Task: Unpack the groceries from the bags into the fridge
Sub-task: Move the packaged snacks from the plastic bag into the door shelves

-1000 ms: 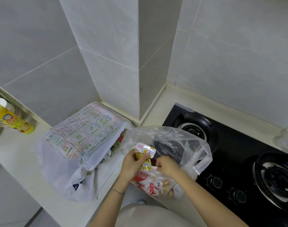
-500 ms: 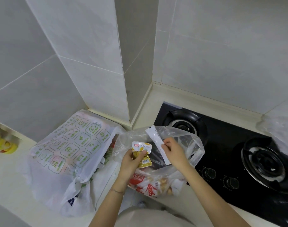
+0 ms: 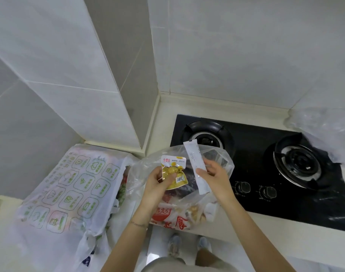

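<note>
Right now, in the head view, your left hand (image 3: 157, 185) sits at the lower centre of the frame. Its fingers and thumb are curled around a small yellow snack packet (image 3: 178, 178), clamped on the packet's lower half while the white top edge stands free above the hand. Your right hand (image 3: 216, 179) is just to the right of it. Its thumb and fingers pinch a long white sachet (image 3: 195, 163), which stands nearly upright and tilts slightly left at the top. The two hands are close together but apart, and the packet and the sachet do not touch.

Both items are held above the open mouth of a clear plastic bag (image 3: 138, 173) on the pale counter (image 3: 163, 118). Inside that bag, below your hands, lies a red-and-white snack package (image 3: 167, 216), with something dark beside it that you cannot make out. At the lower left of the frame a white bag (image 3: 69, 183) printed with green icons lies slumped against the clear one, and green produce shows at its opening.

To the right, a black gas hob (image 3: 265, 203) is set into the counter, with one burner (image 3: 206, 136) behind the clear bag and another burner (image 3: 299, 161) further right. Two knobs (image 3: 243, 187) sit along its front edge. Crumpled clear plastic (image 3: 328, 130) lies at the right edge of the frame, overlapping the hob's far corner. A thin bracelet (image 3: 138, 224) circles your left wrist.
</note>
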Demonstrator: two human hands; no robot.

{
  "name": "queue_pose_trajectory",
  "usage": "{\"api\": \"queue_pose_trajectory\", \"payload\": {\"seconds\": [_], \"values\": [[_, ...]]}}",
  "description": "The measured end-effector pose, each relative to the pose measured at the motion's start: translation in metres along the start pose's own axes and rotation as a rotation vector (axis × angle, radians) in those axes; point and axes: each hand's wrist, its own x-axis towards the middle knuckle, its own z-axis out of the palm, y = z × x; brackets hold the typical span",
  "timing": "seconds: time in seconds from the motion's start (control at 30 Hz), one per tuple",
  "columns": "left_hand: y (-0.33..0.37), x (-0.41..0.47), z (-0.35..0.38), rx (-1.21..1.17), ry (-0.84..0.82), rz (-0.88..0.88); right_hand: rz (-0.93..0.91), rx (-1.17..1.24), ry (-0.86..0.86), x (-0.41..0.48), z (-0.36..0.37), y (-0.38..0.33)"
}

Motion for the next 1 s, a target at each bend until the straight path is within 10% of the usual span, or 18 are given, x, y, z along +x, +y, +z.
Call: {"api": "queue_pose_trajectory", "payload": {"seconds": [0.33,1.0], "values": [[0.015,-0.025,0.023,-0.105,0.177,0.092,-0.028,0.051,-0.165,0.006,-0.016,-0.005],[-0.07,-0.286,0.067,-0.586,1.344,0.191,-0.074,-0.328,-1.244,-0.123,0.056,0.01]]}}
